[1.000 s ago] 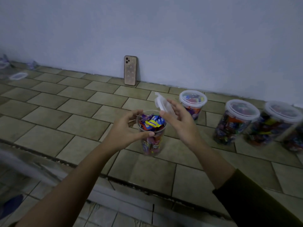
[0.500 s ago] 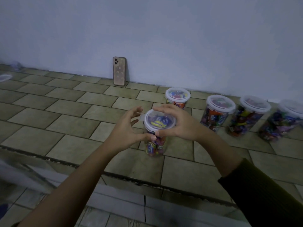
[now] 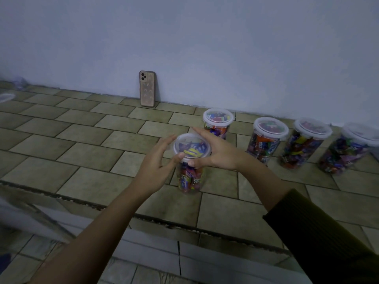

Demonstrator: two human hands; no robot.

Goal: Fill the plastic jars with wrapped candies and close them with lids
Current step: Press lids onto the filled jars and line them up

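A clear plastic jar (image 3: 189, 178) full of wrapped candies stands on the tiled ledge at the middle. A clear lid (image 3: 191, 147) lies on its mouth. My right hand (image 3: 217, 153) grips the lid from the right, fingers round the far rim and thumb on the near rim. My left hand (image 3: 156, 163) is at the lid's left side with straight fingers, its thumb pressing the near rim.
Several lidded candy jars (image 3: 266, 140) stand in a row to the right along the wall, the nearest one (image 3: 218, 125) just behind my right hand. A phone (image 3: 147, 89) leans on the wall. A loose lid (image 3: 6, 97) lies far left. The ledge's front edge (image 3: 143, 217) drops off below.
One second ago my right hand held the lid tilted above the open jar. The lid now sits flat on the mouth, with both hands at its rim.
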